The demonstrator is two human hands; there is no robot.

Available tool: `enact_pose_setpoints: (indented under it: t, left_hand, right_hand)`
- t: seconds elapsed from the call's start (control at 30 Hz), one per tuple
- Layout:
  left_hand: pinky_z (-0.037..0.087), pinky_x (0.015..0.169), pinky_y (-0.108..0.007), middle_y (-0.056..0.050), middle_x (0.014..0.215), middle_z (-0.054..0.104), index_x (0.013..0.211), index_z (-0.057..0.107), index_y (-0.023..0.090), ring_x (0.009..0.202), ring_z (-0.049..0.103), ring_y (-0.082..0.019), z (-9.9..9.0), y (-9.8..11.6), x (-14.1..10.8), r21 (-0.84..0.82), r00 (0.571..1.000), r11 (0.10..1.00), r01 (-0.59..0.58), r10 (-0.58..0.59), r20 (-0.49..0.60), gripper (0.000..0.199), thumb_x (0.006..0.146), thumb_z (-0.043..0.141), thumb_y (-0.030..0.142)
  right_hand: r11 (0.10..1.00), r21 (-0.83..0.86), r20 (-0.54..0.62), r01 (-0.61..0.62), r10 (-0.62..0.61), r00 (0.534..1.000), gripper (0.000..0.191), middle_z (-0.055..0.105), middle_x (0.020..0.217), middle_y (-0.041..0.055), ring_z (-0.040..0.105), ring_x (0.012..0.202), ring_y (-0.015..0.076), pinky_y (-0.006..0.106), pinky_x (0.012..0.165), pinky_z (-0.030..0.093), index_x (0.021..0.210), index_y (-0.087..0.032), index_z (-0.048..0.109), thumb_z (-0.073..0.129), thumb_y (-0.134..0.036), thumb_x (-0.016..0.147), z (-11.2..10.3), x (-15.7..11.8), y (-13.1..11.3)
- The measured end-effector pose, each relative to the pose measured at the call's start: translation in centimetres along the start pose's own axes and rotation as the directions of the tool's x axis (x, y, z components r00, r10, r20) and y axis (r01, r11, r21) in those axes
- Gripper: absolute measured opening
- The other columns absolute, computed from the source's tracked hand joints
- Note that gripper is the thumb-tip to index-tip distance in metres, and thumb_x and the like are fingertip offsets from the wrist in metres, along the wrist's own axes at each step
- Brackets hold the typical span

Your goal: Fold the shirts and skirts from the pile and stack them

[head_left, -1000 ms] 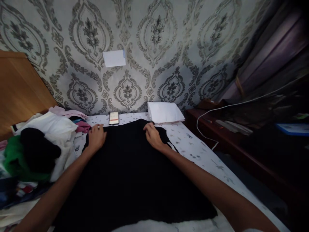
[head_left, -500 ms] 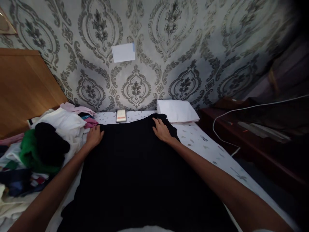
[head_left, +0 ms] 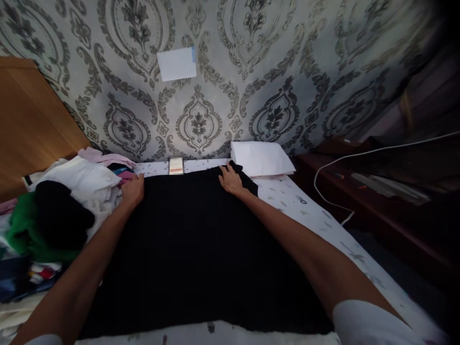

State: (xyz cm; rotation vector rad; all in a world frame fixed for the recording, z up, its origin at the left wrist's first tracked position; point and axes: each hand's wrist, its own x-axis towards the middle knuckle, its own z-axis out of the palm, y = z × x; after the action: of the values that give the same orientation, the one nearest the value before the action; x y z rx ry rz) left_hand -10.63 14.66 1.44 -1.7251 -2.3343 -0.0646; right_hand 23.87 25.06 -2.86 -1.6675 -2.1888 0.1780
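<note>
Black cloth (head_left: 201, 239): left hand (head_left: 133, 189) at far corner, fingers curled together; right hand (head_left: 231, 180) atop, fingers apart.

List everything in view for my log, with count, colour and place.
Black cloth: 1, black, spread on bed
Bedsheet: 1, white, patterned, beneath
Clothes pile: uncountable, mixed colours, left
Phone-like object: 1, lit face, near wall
Folded cloth: 1, white, by wall
Paper: 1, white, on wall
Wall: 1, grey-patterned, behind
Board: 1, brown, left
Cable: 1, white, right
Furniture: 1, dark red, right
Left hand, right hand: 2, brown, cloth's far edge
</note>
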Motion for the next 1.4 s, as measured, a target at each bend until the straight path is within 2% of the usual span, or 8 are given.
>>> enact_pose_setpoints:
  t: [0.13, 0.33, 0.5, 0.63, 0.93, 1.1, 1.27, 1.4]
  left_hand:
    - [0.047, 0.092, -0.058, -0.029, 0.131, 0.054, 0.132, 0.051, 0.006, 0.122, 0.053, -0.042, 0.2, 1.0, -1.0, 0.058, 0.995, 0.997, -0.059, 0.063, -0.078, 0.046, 0.088, 0.039, 0.009]
    - [0.04, 0.11, -0.045, -0.018, 0.147, 0.049, 0.14, 0.046, 0.013, 0.135, 0.047, -0.028, 2.3, 3.5, -3.9, -0.245, 0.897, 0.865, -0.437, 0.44, -0.048, 0.046, 0.099, 0.038, 0.032]
    - [0.036, 0.113, -0.048, -0.02, 0.151, 0.045, 0.141, 0.046, 0.01, 0.144, 0.038, -0.03, 3.8, 0.2, -6.5, -0.2, 0.914, 0.895, -0.4, 0.405, -0.016, 0.05, 0.099, 0.033, 0.035]
    - [0.039, 0.112, -0.049, -0.023, 0.147, 0.049, 0.139, 0.048, 0.005, 0.141, 0.042, -0.031, 2.8, -3.0, -9.8, -0.187, 0.896, 0.88, -0.437, 0.444, -0.007, 0.053, 0.098, 0.029, 0.034]
    - [0.043, 0.108, -0.043, -0.006, 0.144, 0.054, 0.132, 0.06, 0.032, 0.128, 0.054, -0.026, -5.1, -2.6, -23.6, -0.395, 0.57, 0.58, -0.713, 0.807, 0.155, 0.046, 0.097, 0.043, 0.056]
    - [0.053, 0.095, -0.04, -0.009, 0.129, 0.064, 0.131, 0.061, 0.028, 0.119, 0.061, -0.028, -5.1, -4.7, -26.4, -0.291, 0.59, 0.595, -0.749, 0.799, 0.117, 0.042, 0.095, 0.05, 0.046]
    - [0.055, 0.091, -0.04, -0.01, 0.131, 0.066, 0.127, 0.066, 0.026, 0.123, 0.061, -0.029, -3.6, -7.8, -27.0, -0.173, 0.611, 0.627, -0.759, 0.779, 0.14, 0.055, 0.086, 0.035, 0.006]
    - [0.056, 0.089, -0.04, -0.007, 0.133, 0.066, 0.128, 0.067, 0.028, 0.124, 0.061, -0.03, -3.5, -9.5, -27.1, -0.15, 0.628, 0.653, -0.742, 0.756, 0.183, 0.059, 0.081, 0.039, 0.008]
  right_hand:
    - [1.0, -0.001, -0.021, 0.027, -0.027, 0.999, 0.048, 0.033, 0.159, 0.0182, 0.048, 0.133, 0.0357, 0.055, 0.105, 0.043, 0.142, -0.015, 0.05, 0.041, -0.017, 0.095, 0.1, 0.4, -0.5]
    - [0.974, -0.023, 0.005, 0.225, -0.225, 0.974, 0.042, 0.041, 0.155, 0.0154, 0.043, 0.139, 0.0308, 0.051, 0.111, 0.04, 0.137, -0.016, 0.056, 0.044, -0.023, 0.097, 0.3, -2.1, 0.9]
    - [0.985, -0.043, 0.009, 0.169, -0.169, 0.986, 0.043, 0.045, 0.152, 0.0176, 0.047, 0.136, 0.0322, 0.05, 0.112, 0.04, 0.136, -0.012, 0.057, 0.042, -0.025, 0.097, -1.6, -7.6, 4.6]
    - [0.979, -0.061, 0.053, 0.194, -0.191, 0.98, 0.042, 0.049, 0.147, 0.0184, 0.052, 0.131, 0.0324, 0.05, 0.109, 0.043, 0.133, -0.013, 0.058, 0.041, -0.028, 0.098, -4.9, -15.8, 6.6]
    - [0.896, 0.085, 0.155, 0.435, -0.444, 0.883, 0.033, 0.06, 0.136, 0.0162, 0.054, 0.129, 0.032, 0.058, 0.111, 0.036, 0.105, -0.019, 0.063, 0.056, -0.05, 0.094, -11.3, -32.2, 4.2]
    - [0.917, 0.122, 0.12, 0.38, -0.394, 0.911, 0.003, 0.068, 0.103, 0.0106, 0.064, 0.096, 0.026, 0.041, 0.081, 0.054, 0.089, -0.021, 0.058, 0.059, -0.018, 0.088, -12.2, -35.1, 2.3]
    - [0.901, 0.32, 0.107, 0.294, -0.343, 0.933, 0.034, 0.06, 0.088, 0.0025, 0.06, 0.079, 0.017, 0.029, 0.069, 0.049, 0.086, -0.022, 0.053, 0.043, 0.005, 0.068, -13.3, -37.1, 1.7]
    - [0.871, 0.441, 0.186, 0.219, -0.327, 0.926, 0.037, 0.06, 0.094, 0.0022, 0.06, 0.086, 0.016, 0.028, 0.075, 0.048, 0.081, -0.022, 0.053, 0.039, 0.006, 0.062, -14.7, -38.6, 1.6]
